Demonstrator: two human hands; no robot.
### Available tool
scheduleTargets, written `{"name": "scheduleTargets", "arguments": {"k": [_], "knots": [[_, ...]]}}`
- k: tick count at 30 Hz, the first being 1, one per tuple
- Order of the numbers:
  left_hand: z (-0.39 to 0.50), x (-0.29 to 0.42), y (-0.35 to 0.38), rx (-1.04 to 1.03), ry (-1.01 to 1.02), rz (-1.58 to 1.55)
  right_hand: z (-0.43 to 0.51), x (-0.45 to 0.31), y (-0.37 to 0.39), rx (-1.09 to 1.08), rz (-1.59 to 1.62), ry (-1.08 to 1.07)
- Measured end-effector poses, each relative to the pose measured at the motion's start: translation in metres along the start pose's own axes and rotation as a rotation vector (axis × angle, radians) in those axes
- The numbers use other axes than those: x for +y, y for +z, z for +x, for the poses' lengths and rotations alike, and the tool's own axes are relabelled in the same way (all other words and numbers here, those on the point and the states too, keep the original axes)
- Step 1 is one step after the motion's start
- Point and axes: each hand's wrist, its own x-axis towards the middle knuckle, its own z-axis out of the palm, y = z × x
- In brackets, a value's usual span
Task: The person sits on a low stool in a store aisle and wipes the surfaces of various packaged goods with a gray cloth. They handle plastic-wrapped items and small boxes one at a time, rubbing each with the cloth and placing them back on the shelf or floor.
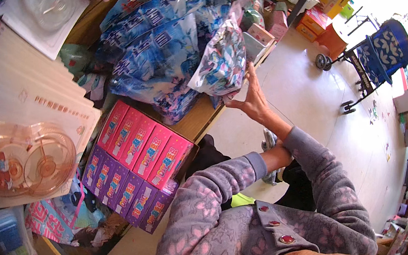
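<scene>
My right hand (253, 100) reaches to the front edge of a wooden shelf, thumb and fingers spread, beside a clear bag of small, shiny, colourful wrapped pieces (224, 58). Its fingertips are near or against the bag and the shelf edge; firm contact cannot be told. My left wrist (278, 156) crosses beneath my right forearm, which hides most of that hand. Large blue printed plastic bags (164, 52) lie behind the clear bag. Pink boxes (144, 142) and purple boxes (123, 187) stand in rows at the shelf's near part.
White printed cartons (32, 95) with clear orange plastic packs (46, 166) are at left. Small boxes (259, 36) stand by the shelf's far edge. A blue patterned stroller (384, 52) is on the tiled floor at right, near an orange bin (332, 41).
</scene>
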Motion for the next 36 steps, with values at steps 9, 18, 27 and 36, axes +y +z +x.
{"name": "scheduleTargets", "arguments": {"k": [9,18,27,36], "knots": [[-0.021,0.005,-0.016,-0.195,0.035,0.116,0.025,0.004,0.019,0.137,-0.019,0.249],[-0.016,0.006,-0.013,-0.204,0.028,0.091,0.045,0.000,0.021,0.150,-0.059,0.390],[0.000,0.020,0.002,-0.116,-0.048,0.222,0.018,-0.010,0.013,0.222,-0.295,0.019],[0.003,0.021,-0.053,-0.241,-0.163,0.667,0.068,0.024,-0.055,0.544,-0.228,-0.082]]}}
